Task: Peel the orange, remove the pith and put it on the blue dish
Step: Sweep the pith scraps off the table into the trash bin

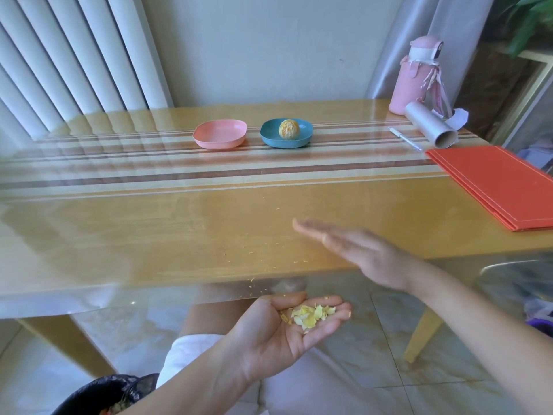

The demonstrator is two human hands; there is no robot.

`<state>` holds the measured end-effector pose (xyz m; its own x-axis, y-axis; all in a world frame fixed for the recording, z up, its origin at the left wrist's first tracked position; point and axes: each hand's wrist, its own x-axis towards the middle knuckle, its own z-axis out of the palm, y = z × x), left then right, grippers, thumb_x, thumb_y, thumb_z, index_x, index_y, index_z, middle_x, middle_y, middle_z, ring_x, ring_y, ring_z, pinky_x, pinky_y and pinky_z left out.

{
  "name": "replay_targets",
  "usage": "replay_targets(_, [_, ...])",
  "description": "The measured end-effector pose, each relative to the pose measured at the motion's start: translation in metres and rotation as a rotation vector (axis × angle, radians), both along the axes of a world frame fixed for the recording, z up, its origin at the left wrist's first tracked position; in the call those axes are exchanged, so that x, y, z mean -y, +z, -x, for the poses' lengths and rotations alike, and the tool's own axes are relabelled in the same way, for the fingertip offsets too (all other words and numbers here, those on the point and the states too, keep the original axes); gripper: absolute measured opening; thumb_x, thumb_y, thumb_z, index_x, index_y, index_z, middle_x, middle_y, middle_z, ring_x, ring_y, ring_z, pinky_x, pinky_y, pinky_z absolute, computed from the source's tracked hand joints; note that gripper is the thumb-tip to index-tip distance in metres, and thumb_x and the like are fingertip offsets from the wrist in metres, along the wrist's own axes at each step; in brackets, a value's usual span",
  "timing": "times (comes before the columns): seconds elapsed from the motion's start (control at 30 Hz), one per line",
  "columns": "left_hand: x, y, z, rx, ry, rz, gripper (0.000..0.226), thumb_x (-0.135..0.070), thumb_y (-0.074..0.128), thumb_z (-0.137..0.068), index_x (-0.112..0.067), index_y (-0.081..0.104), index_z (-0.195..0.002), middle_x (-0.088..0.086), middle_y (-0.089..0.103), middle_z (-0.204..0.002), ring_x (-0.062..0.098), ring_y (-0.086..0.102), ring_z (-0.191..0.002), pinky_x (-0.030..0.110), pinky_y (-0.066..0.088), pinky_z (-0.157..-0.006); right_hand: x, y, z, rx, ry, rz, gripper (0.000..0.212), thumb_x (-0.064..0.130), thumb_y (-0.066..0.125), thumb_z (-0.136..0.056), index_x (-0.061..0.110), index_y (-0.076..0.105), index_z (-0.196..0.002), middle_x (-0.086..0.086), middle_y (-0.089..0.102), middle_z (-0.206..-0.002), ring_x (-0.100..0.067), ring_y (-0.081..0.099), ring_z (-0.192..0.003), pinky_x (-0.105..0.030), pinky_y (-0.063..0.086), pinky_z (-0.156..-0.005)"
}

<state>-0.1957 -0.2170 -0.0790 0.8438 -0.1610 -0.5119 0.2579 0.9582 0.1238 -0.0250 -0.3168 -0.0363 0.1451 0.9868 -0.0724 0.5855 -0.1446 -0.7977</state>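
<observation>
At the far middle of the surface [179,229], the orange [289,129] is sitting peeled, with most pith off, in the blue dish [269,136], just beside a pink dish [220,134], so the main work is looking done. Only tidying seems left. The right hand [359,253] is lying flat near the front edge among tiny crumbs, its fingers [317,230] straight and pressed together. The left hand [287,333] is hovering cupped below that edge, fingers relaxed, carrying pith scraps [311,316]. A black-lined bin [98,393] is standing nearby.
</observation>
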Motion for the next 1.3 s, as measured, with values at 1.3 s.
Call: replay_targets(1.3, [-0.019, 0.000, 0.028, -0.023, 0.131, -0.041, 0.042, -0.004, 0.046, -0.084, 0.025, 0.057, -0.112, 0.037, 0.060, -0.118, 0.046, 0.069, -0.089, 0.052, 0.050, -0.082, -0.060, 0.006, 0.024, -0.067, 0.287, 0.064, 0.052, 0.050, 0.025, -0.098, 0.034, 0.033, -0.147, 0.025, 0.026, -0.153, 0.012, 0.017, -0.140, -0.016, 0.012, -0.116])
